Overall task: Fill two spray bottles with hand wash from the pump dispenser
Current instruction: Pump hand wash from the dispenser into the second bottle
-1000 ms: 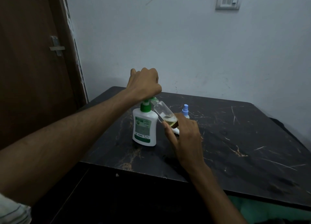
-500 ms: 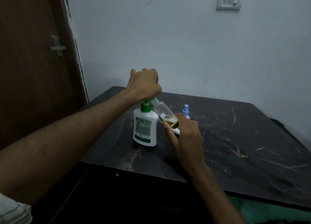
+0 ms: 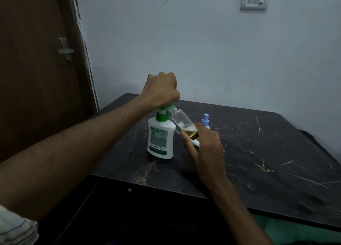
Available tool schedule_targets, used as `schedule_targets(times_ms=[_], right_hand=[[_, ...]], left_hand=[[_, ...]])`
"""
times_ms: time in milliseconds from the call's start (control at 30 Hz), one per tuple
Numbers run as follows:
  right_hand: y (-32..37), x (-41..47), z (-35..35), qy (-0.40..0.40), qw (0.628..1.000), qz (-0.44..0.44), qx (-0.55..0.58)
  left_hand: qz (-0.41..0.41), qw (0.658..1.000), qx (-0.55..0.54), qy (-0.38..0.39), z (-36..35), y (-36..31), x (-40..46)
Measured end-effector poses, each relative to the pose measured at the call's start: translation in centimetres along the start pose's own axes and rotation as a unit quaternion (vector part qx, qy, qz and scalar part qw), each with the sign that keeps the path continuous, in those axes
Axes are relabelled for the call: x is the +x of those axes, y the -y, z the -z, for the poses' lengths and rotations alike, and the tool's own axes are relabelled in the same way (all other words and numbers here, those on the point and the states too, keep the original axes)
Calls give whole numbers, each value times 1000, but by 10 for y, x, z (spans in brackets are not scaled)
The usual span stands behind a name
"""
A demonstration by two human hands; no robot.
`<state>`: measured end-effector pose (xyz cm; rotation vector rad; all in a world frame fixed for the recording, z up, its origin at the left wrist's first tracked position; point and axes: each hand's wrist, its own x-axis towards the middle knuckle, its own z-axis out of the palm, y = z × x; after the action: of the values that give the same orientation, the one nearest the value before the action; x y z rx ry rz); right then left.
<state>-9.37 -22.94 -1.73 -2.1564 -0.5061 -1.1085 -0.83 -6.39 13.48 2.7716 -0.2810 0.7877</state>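
The left hand (image 3: 160,90) is closed in a fist on top of the green pump head (image 3: 167,108) of the pump dispenser (image 3: 160,137) and presses on it; from above I cannot see how the fingers lie under the fist. The dispenser stands upright on the dark desk (image 3: 258,161), directly below this hand.

The right hand (image 3: 204,149) grips the lower part of a clear spray bottle (image 3: 182,122), with the thumb (image 3: 187,140) along its near side. The bottle has no cap and is tilted: its long axis runs from the right hand up and toward the left hand, so the open mouth meets the pump nozzle just under the left fist. This is the relation that matters for the next stroke, I think: the mouth must stay under the nozzle, or the hand wash will run down the outside. The right hand is the nearer one to the bottle's base, the left hand the nearer one to its mouth.

The bottle is transparent and holds only a little yellowish liquid at its low end, beside the right hand's fingers, so it is far from full. A second bottle with a blue spray top (image 3: 205,119) stands just behind the right hand. Something white (image 3: 195,143) lies on the desk under that hand; I cannot tell what it is.
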Motion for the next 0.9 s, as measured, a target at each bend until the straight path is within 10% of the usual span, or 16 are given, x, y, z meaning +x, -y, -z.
schedule_targets(times_ms=[900], right_hand=[[4,-1,3,-5,1000,4,4]], left_hand=[[-10,1000,14,12,1,1,-2]])
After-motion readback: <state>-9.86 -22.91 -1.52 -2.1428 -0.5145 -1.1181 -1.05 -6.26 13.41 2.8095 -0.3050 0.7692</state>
